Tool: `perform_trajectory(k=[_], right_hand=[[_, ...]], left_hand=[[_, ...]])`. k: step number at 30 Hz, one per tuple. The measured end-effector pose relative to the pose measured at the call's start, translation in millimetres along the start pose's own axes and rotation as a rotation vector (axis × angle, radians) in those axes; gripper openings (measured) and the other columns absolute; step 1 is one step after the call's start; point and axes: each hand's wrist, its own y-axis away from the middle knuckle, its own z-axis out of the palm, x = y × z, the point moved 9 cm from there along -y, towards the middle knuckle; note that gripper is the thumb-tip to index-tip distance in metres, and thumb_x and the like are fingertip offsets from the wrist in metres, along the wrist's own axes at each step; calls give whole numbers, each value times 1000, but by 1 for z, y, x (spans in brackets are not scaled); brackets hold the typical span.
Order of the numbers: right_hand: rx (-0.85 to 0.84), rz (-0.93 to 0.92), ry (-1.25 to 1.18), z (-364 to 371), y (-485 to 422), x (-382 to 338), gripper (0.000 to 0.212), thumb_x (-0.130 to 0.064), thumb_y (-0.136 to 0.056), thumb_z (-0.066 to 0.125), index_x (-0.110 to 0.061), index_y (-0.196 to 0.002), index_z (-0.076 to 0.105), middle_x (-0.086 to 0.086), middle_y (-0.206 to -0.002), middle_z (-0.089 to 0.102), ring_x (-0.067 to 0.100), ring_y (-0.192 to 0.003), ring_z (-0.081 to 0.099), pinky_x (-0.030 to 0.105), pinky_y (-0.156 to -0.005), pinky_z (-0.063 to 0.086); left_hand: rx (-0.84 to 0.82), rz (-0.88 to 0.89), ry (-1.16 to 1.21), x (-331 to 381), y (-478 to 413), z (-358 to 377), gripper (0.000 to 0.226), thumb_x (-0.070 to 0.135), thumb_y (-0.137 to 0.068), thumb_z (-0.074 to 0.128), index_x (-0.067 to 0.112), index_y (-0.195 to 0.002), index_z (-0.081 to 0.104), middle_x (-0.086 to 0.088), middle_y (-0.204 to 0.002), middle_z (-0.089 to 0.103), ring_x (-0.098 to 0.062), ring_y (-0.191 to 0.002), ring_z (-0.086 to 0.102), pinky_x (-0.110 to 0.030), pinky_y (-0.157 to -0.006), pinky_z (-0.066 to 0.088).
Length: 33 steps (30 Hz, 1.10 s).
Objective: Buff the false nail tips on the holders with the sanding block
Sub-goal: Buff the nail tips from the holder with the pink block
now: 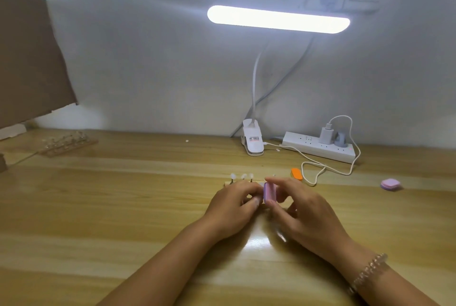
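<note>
Lamplit desk (123,207): with right hand (303,216) pinching block (267,192) and left hand (232,209) curled on holder (228,184) (tips (243,176) just beyond the grip), stroke lightly, evenly.

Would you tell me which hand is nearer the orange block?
Right. The right hand is just nearer the person than the orange block; the left hand is farther away, to its left.
</note>
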Motion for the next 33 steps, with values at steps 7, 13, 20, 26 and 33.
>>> perform_trajectory(k=[7, 13, 20, 26, 33], right_hand=[[-13, -14, 23, 2, 1, -3, 33, -48, -82, 66, -31, -110, 63, -20, -91, 61, 3, -76, 61, 31, -60, 55], [20, -4, 41, -1, 1, -1, 29, -55, -82, 61, -33, -100, 62, -19, -83, 59, 6, -70, 58, 31, -58, 52], [40, 32, 56, -3, 0, 4, 27, -54, -81, 61, -31, -96, 63, -18, -84, 61, 6, -72, 57, 31, -61, 50], [59, 44, 98, -3, -1, 6, 20, -47, -84, 65, -31, -95, 63, -20, -83, 59, 6, -77, 53, 31, -65, 48], [35, 69, 95, -1, 0, 13, 21, -50, -86, 61, -32, -96, 64, -20, -83, 60, 7, -82, 53, 31, -67, 46]], left_hand=[[-26, 4, -44, -1, 0, 3, 25, 16, -96, 55, 25, -114, 71, 10, -96, 59, -13, -91, 54, -33, -84, 46], [-26, -1, -31, -2, 0, 3, 24, 19, -96, 57, 27, -113, 71, 9, -106, 66, -13, -95, 58, -34, -86, 47], [-26, -7, -18, -3, 1, 4, 24, 20, -96, 56, 28, -112, 72, 10, -107, 67, -13, -94, 59, -36, -87, 47], [-28, -12, -15, -4, 0, 3, 22, 21, -97, 56, 28, -112, 71, 11, -106, 67, -12, -94, 58, -32, -85, 46], [-12, -22, -27, -5, 0, 4, 21, 24, -98, 55, 29, -111, 71, 11, -106, 68, -10, -91, 57, -32, -84, 46]])
